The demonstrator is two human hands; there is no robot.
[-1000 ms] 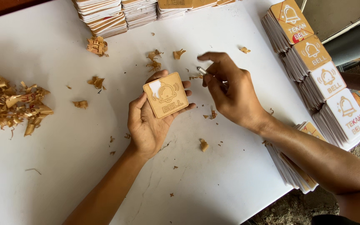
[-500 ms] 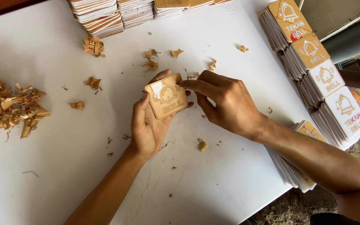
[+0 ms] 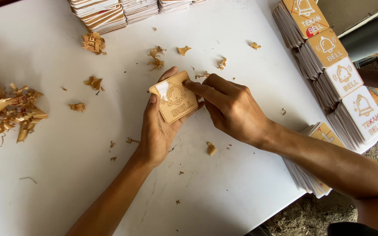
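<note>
A square tan plaque (image 3: pixel 178 98) with a bell outline was gripped at frame centre by the left hand (image 3: pixel 158 131), thumb along its left edge. The right hand (image 3: pixel 230 109) was pinched closed on its upper right edge. Bare white surface (image 3: pixel 224 192) lay below; peeled scraps (image 3: pixel 5 109) were heaped at left edge, stacked plaques (image 3: pixel 333 70) at right.

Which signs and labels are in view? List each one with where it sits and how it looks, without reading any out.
Square sign plate: held in the left hand, right hand fingertips on its top edge; tan masking, pale bell outline, one corner peeled white.
Row of sign stacks: along the table's right edge; square, tan or white faces with bell symbols.
Stacks of plates: top edge; white and tan layers.
Lower stack: right edge, by the right forearm; mostly edges showing.
</note>
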